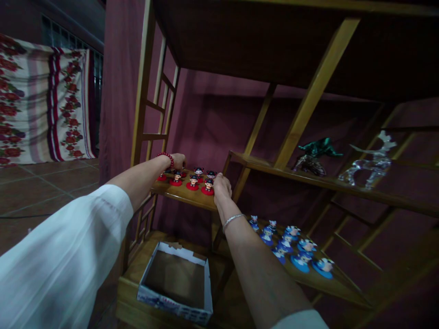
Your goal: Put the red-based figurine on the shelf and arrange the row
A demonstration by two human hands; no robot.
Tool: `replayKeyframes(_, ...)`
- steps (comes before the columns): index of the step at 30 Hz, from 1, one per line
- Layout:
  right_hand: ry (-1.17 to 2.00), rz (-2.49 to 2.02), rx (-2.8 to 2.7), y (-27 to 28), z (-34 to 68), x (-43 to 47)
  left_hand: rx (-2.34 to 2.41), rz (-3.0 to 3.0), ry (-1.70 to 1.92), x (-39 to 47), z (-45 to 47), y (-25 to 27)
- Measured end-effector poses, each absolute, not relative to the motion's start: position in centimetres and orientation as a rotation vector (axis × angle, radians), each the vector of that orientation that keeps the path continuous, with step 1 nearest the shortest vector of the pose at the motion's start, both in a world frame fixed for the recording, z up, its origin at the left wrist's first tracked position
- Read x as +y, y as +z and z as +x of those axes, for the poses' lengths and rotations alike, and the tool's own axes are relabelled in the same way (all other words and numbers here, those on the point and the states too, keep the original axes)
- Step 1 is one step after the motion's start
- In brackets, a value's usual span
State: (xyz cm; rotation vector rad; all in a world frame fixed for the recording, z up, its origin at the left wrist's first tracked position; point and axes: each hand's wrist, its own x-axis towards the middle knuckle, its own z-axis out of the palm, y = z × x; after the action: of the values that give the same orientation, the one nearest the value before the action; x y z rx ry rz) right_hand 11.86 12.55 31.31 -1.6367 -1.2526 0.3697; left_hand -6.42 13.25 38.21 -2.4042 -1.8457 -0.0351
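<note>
Both arms are stretching out to the small wooden shelf on the left of the display rack, and the hands are working at opposite ends of the little crowd standing there. The left hand, with a red bead bracelet at the wrist, is curling over the far left corner of the shelf; its fingertips are hidden behind the figures, so I cannot tell whether it is pinching one or only resting. The right hand, silver bracelet on the wrist, is bending down at the shelf's right front corner, fingers touching the nearest red-based figurine, though a true grip is not showing from here. The red-based figurines are standing upright in loose rows, close together, seemingly so they face out for display; I am counting six or seven, some blocked by the left hand. On the lower shelf to the right, the blue-based figurines are clustering the same way, roughly nine or ten, too small to count exactly. One open cardboard box is sitting on the bottom board below the hands. Higher up on the right, one green ornament and one clear glass deer are standing apart.
</note>
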Motion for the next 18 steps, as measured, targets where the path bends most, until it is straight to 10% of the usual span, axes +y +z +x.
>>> replayKeyframes(18,0.411,-1.683,-1.187,31.56,11.54,12.0,-1.835,-2.383,0.056,13.71,-6.23,38.13)
